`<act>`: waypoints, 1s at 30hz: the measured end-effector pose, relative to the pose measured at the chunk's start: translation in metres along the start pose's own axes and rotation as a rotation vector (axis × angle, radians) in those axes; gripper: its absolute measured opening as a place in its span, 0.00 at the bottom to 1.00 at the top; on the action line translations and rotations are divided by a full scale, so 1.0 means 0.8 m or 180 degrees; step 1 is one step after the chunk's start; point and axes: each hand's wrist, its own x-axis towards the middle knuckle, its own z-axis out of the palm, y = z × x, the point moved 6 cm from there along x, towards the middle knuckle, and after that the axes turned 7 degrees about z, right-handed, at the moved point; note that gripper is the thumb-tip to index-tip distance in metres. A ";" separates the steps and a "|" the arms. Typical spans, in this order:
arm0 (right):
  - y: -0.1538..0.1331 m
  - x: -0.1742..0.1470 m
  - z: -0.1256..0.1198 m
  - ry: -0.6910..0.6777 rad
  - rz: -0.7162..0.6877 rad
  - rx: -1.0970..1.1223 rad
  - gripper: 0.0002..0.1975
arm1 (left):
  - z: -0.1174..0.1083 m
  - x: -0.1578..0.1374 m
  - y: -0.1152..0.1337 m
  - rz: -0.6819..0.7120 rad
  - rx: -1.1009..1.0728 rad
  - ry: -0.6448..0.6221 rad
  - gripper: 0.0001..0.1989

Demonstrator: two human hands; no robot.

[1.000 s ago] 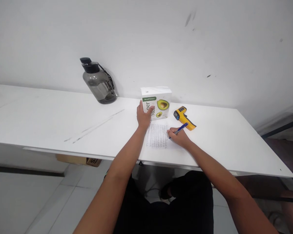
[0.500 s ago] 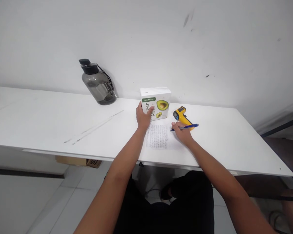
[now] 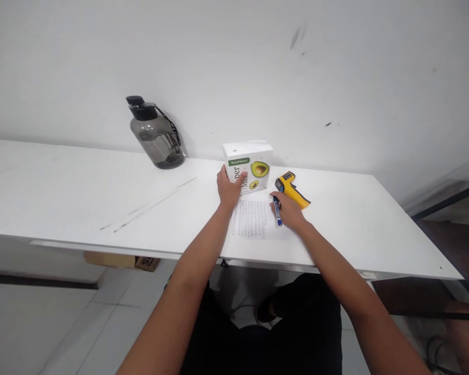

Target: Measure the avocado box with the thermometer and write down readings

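My left hand [image 3: 229,188] grips the lower left side of a white carton [image 3: 260,156] printed with avocados, its thumb across the front. The carton stands upright on the white table. Between the fingers of my right hand [image 3: 289,209] is a blue pen [image 3: 277,212], its blue end pointing down toward me. Beneath my hands lies a white sheet of paper [image 3: 252,219] covered in rows of handwriting; the carton stands at its top edge. Just beyond my right hand a yellow infrared thermometer [image 3: 293,191] lies on the table.
A large grey water bottle [image 3: 156,138] with a black lid and strap stands at the back left, near the wall. The white table [image 3: 82,192] runs along the wall. A cardboard box [image 3: 113,259] sits below it. Part of another person [image 3: 467,333] shows at lower right.
The pen has swung in my right hand, from pointing out to the right to pointing down toward me. My left hand stays on the carton. The view has shifted slightly.
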 end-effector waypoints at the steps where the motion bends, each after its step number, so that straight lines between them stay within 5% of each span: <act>1: -0.001 0.000 0.001 -0.0048 0.0014 -0.0037 0.19 | 0.000 0.000 0.001 -0.0017 0.0021 0.0008 0.33; 30: -0.003 -0.004 0.006 0.0047 -0.0118 -0.0440 0.22 | 0.000 0.000 0.004 -0.0093 0.0135 0.0007 0.29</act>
